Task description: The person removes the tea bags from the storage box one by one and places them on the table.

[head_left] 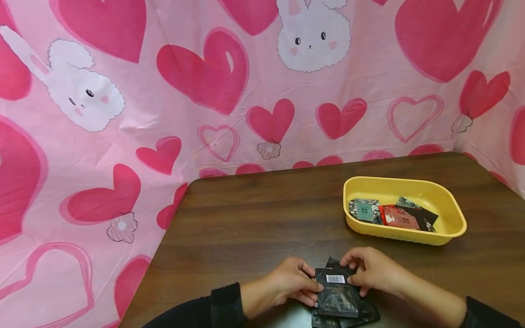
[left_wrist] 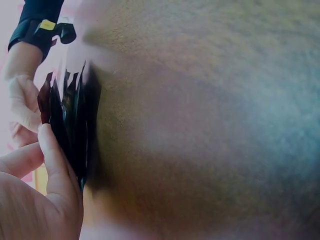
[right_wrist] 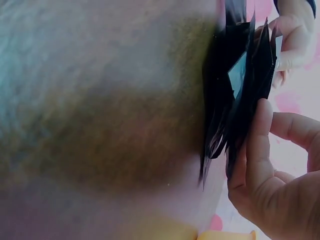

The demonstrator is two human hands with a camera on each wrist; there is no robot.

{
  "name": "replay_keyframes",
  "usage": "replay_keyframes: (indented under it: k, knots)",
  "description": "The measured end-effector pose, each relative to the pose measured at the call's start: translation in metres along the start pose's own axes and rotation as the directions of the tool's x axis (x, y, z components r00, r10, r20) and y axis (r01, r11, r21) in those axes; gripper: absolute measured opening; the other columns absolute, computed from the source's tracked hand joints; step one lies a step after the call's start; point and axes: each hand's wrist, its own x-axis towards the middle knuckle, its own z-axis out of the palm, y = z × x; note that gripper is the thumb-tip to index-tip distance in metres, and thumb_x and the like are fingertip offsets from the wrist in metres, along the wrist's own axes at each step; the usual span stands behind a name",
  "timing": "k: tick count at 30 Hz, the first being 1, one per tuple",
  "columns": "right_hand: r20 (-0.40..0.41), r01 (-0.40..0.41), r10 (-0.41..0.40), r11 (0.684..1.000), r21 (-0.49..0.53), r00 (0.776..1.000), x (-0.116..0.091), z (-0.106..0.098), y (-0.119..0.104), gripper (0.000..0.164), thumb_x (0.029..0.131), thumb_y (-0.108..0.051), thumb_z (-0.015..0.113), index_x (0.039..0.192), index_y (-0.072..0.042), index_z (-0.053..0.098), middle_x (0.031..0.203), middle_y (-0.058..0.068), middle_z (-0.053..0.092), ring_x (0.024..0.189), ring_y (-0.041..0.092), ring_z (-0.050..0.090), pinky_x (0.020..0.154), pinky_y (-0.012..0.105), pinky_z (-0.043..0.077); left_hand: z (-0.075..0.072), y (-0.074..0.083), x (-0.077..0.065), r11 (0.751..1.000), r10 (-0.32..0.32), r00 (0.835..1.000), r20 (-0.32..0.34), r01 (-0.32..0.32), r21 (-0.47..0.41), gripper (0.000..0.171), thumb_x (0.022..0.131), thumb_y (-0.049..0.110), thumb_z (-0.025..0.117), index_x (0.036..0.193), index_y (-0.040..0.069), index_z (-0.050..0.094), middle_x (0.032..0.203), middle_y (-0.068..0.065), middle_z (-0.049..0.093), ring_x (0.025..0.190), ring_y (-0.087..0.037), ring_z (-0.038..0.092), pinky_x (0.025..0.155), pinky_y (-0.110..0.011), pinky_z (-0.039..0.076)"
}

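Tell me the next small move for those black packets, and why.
Probably best to square up the black packets: lower corners stick out unevenly beneath the top packet, and the left grip and right grip hold them at opposite sides.

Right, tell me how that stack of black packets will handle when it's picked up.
The stack of black packets will probably slide apart if gripped loosely, since its edges are staggered. It should be fairly light, as the packets look thin and flat. The sheen on top suggests slick wrapping, so packets may slip.
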Motion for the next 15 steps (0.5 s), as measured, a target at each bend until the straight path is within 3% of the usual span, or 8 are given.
replay_keyframes:
  k: [5,8,11,15]
  knots:
    - [-0.008,0.003,-0.003,0.999,-0.034,1.0,-0.002,-0.002,-0.001,0.028,0.077,0.0,0.071,0.102,0.005,0.06,0.084,0.01,0.048,0.055,0.019,0.055,0.047,0.038,0.055,-0.002,0.002,0.0,1.0,-0.006,1.0,0.0,0.006,0.016,0.028,0.076,-0.011,0.069,0.094,0.002,0.052,0.066,-0.01,0.064,0.044,-0.011,0.057,0.044,-0.023,0.053]
    - [-0.011,0.013,-0.014,0.998,-0.057,1.0,-0.006,-0.011,-0.005,0.03,0.081,-0.005,0.072,0.106,0.006,0.059,0.086,0.01,0.049,0.054,0.019,0.056,0.047,0.037,0.055,-0.01,0.012,0.002,0.999,0.008,1.0,-0.01,-0.007,0.044,0.027,0.077,-0.007,0.069,0.096,0.002,0.051,0.069,-0.012,0.066,0.044,-0.01,0.055,0.04,-0.018,0.049]
    - [-0.03,0.047,-0.049,0.997,-0.066,0.998,-0.011,-0.029,-0.011,0.031,0.086,-0.008,0.068,0.11,0.009,0.056,0.088,0.01,0.052,0.057,0.019,0.056,0.048,0.036,0.055,-0.02,0.033,0.009,0.997,0.04,0.999,-0.005,-0.04,0.071,0.023,0.081,-0.005,0.065,0.1,-0.002,0.053,0.079,-0.015,0.068,0.047,-0.01,0.055,0.042,-0.017,0.047]
    - [-0.142,0.068,-0.085,0.99,-0.125,0.986,-0.015,-0.067,-0.022,0.034,0.091,-0.012,0.063,0.114,0.01,0.054,0.086,0.013,0.056,0.063,0.018,0.056,0.051,0.034,0.056,-0.02,0.074,0.026,0.992,0.091,0.994,0.053,-0.095,0.085,0.02,0.087,-0.003,0.06,0.106,-0.01,0.058,0.084,-0.015,0.066,0.059,-0.015,0.06,0.054,-0.023,0.054]
